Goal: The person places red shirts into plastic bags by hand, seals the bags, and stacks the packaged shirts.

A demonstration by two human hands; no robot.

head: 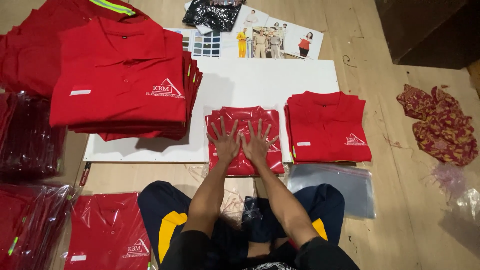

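Two Flat Hands on a Bagged Red Shirt

From the head camera, I see both hands pressing down on a folded red shirt in a clear bag (243, 140). The bag lies on a white board (260, 80) on the wooden floor. The left hand (226, 143) and the right hand (257, 145) lie side by side, thumbs almost touching. All the fingers are spread wide and flat; they pinch nothing. Just right of the bag sits a small pile of folded red shirts (327, 127). To the left stands a taller stack of red shirts (122, 80). An empty clear bag (335, 187) lies near my right knee. A patterned cloth (442, 125) lies far right.
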